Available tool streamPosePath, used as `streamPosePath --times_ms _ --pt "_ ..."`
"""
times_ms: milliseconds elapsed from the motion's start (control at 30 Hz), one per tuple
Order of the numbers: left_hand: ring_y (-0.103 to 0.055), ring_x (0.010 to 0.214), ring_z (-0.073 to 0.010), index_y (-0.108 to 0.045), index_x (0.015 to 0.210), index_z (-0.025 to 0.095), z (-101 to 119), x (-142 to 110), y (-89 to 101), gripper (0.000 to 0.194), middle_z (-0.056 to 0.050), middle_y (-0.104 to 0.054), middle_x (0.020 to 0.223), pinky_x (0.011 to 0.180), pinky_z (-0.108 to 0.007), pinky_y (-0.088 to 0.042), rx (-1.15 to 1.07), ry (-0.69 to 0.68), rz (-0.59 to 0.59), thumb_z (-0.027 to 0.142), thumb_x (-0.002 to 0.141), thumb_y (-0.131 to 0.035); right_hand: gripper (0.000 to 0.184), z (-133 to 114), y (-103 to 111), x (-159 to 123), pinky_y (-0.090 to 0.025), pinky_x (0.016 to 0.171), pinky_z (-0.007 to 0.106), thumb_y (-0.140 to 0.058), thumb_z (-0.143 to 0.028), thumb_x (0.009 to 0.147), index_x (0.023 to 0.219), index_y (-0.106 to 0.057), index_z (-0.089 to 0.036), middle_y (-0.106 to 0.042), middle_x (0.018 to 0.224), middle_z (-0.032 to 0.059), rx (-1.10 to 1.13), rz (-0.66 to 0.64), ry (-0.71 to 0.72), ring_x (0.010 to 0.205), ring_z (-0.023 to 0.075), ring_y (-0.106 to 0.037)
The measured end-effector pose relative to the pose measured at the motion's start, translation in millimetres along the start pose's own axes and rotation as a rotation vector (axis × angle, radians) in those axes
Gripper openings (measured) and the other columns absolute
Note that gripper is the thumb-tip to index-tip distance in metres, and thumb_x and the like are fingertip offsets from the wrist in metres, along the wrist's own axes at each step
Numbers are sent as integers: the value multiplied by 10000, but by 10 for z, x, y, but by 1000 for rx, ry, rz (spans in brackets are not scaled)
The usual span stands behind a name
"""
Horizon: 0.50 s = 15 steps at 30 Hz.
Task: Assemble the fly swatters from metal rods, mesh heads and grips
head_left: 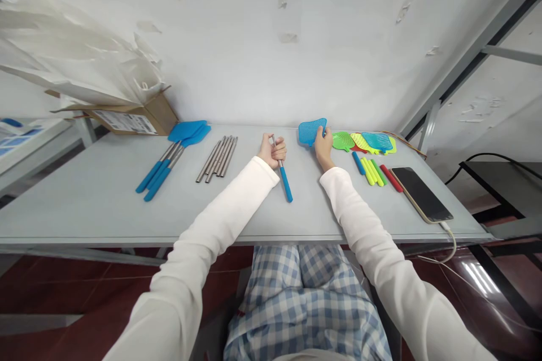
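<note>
My left hand is closed around a metal rod with a blue handle on its lower end, which points toward me. In my right hand, the fingers grip a blue mesh fly swatter head by its near right side. The rod and the head are apart. Right of that hand lie more swatter heads: a green one, a teal one and several partly covered. Nearer me are loose handles, among them a blue one and a red one. Bare metal rods lie to the left.
Blue fly swatters with rods and handles lie stacked at the left of the grey table. Behind them stands a cardboard box. A phone on a white cable rests at the right. A wall closes the back.
</note>
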<state>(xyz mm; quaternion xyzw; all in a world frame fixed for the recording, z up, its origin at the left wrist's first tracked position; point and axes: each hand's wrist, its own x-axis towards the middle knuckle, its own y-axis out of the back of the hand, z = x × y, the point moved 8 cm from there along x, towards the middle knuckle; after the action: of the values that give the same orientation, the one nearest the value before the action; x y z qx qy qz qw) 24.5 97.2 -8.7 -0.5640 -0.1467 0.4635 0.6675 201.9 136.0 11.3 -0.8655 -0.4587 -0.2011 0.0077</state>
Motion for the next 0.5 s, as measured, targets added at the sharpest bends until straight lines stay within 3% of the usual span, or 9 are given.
streamPosePath --times_ms 100,200,333,500 --pt "-135 285 -46 -485 720 176 -29 12 18 288 127 -104 449 272 -147 -46 -52 8 40 375 908 -393 293 -1 -2 0 -342 717 283 -410 -315 960 685 -338 -244 -368 646 -56 -3 2 -3 651 146 -373" --pt "-158 273 -55 -507 800 164 -58 4 21 178 129 -129 447 265 -157 -62 -89 7 74 291 869 -403 293 5 -11 2 -357 724 284 -415 -306 960 683 -347 -241 -375 645 -56 -4 1 -10 651 145 -380" --pt "-152 266 -56 -505 806 159 -81 -7 27 106 124 -147 443 267 -165 -65 -94 -27 116 185 796 -403 293 10 -12 13 -364 725 282 -415 -306 958 681 -344 -242 -378 647 -55 6 6 -6 657 145 -385" --pt "-148 268 -48 -495 748 162 -95 5 36 121 121 -137 440 276 -157 -55 -86 -69 125 170 792 -383 302 9 -6 17 -370 722 285 -406 -328 961 680 -334 -244 -369 644 -55 7 15 3 647 141 -380"
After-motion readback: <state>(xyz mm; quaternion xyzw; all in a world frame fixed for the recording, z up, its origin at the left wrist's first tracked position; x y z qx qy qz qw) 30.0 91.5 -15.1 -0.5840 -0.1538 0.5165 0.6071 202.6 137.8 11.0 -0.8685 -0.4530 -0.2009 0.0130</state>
